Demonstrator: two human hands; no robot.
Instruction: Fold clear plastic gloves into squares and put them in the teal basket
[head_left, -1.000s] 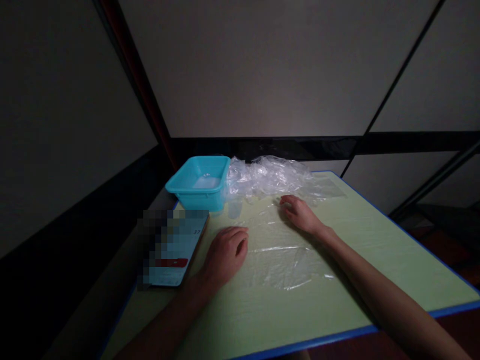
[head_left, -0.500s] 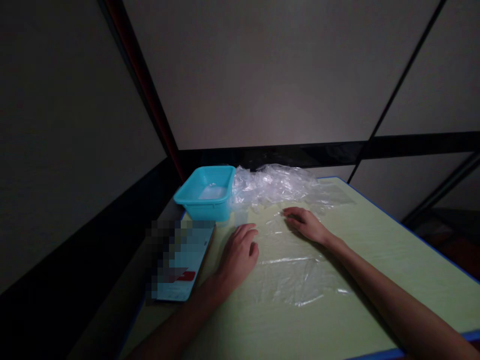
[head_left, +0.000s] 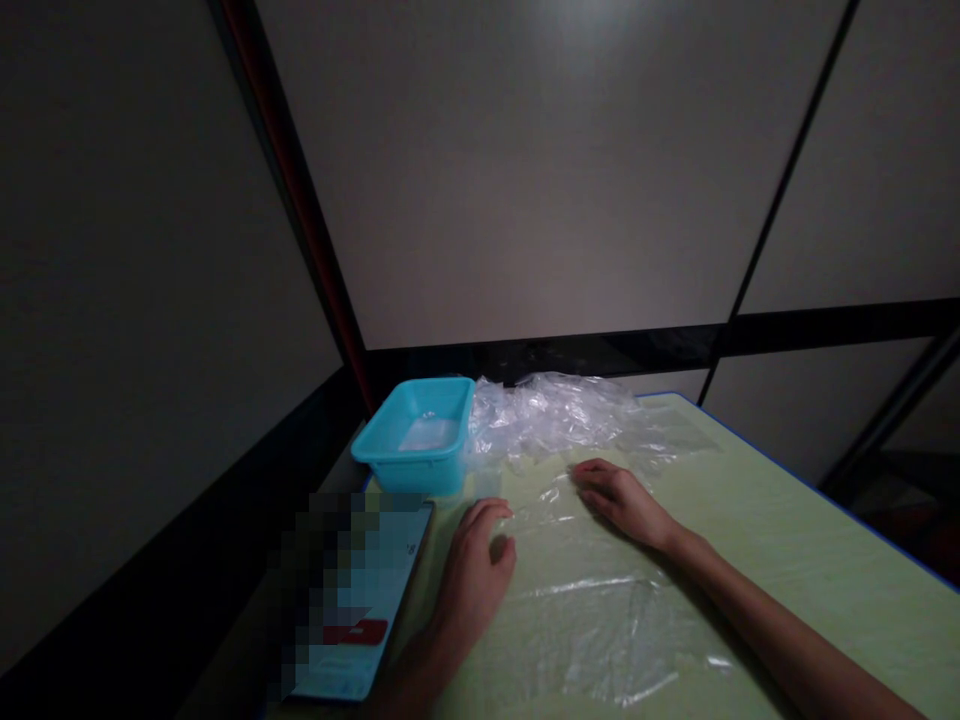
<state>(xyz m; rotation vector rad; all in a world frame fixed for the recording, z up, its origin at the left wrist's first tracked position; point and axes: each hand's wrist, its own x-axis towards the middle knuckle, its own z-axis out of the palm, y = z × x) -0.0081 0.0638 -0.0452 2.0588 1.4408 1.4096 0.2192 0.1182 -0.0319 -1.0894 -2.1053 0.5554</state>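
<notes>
A clear plastic sheet (head_left: 600, 620) lies flat on the pale green table (head_left: 787, 560). My left hand (head_left: 476, 570) rests on the sheet's left edge, fingers stretched forward and slightly curved. My right hand (head_left: 622, 500) lies flat on the sheet's far part, fingers extended towards the left. Neither hand grips anything. Behind the sheet sits a crumpled heap of clear plastic bags (head_left: 555, 415).
A turquoise plastic tub (head_left: 420, 435) stands at the table's far left corner beside the heap. A phone (head_left: 352, 600) with a lit screen lies at the left edge. Dark walls and a black rail close in behind. The table's blue rim (head_left: 825, 490) runs along the right.
The camera has tilted up, so everything sits lower in view. My left hand slid forward along the sheet's left edge. My right hand stayed on the sheet's far part.
</notes>
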